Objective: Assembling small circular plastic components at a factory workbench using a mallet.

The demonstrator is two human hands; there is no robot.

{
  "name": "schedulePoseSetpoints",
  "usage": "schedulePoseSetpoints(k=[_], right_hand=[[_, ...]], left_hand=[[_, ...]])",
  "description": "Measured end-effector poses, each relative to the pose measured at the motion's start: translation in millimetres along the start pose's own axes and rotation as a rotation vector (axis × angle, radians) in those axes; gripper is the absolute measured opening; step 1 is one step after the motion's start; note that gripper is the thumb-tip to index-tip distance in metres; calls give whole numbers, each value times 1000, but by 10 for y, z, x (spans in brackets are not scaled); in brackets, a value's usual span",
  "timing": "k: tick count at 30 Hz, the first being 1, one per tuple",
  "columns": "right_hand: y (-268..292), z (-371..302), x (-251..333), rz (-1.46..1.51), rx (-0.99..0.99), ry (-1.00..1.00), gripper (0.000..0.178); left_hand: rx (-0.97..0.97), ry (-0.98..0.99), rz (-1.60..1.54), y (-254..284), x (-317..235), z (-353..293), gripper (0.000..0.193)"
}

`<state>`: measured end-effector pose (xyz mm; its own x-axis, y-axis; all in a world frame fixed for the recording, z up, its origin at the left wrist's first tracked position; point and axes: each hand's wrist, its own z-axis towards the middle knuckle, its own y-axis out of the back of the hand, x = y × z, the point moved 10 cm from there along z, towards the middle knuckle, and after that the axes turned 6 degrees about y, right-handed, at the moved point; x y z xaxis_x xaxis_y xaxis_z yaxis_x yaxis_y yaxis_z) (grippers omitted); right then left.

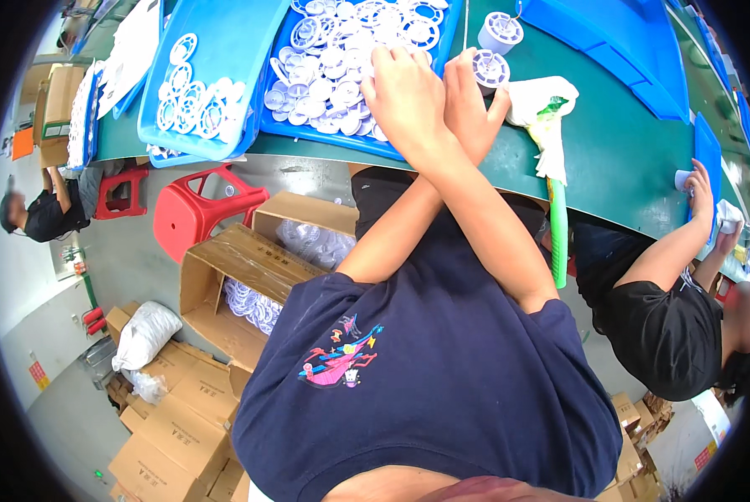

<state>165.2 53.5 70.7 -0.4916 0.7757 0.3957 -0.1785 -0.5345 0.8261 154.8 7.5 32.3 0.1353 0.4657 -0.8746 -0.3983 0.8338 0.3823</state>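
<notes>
My forearms cross, the right one on top. My right hand [406, 94] lies back up over the right part of a blue tray [329, 142] heaped with white plastic discs and spoked rings [325, 63]. Its fingers reach over the pile, slightly apart, and no part shows in them. To the right of it, my left hand [469, 113] has its fingers and thumb around the near side of a white spool [490, 70] with a spoked end. Just behind stands a second white spool [500, 33].
Another blue tray [203, 25] of white rings overlaps on the left. A white-and-green plastic packet [549, 109] tops a green tube [557, 234] at the table's edge. A blue bin [618, 42] lies far right. Red stool [178, 219] and cartons [216, 268] fill the floor left; a co-worker [668, 309] sits right.
</notes>
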Motion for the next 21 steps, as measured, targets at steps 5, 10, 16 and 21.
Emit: schedulePoseSetpoints(k=[5,10,16,21], right_hand=[[36,5,-43,25,15,-8,23],[976,-399,-492,295,-286,25,23],[1172,-705,-1406,402,-270,-329,18],[1105,-579,-1279,315,-203,-181,20]], left_hand=[[44,-29,20,-13,-34,16,64],[98,-136,110,148,-88,-41,62],[142,-24,-170,125,-7,-35,64],[108,-75,-170,136,-4,-37,64]])
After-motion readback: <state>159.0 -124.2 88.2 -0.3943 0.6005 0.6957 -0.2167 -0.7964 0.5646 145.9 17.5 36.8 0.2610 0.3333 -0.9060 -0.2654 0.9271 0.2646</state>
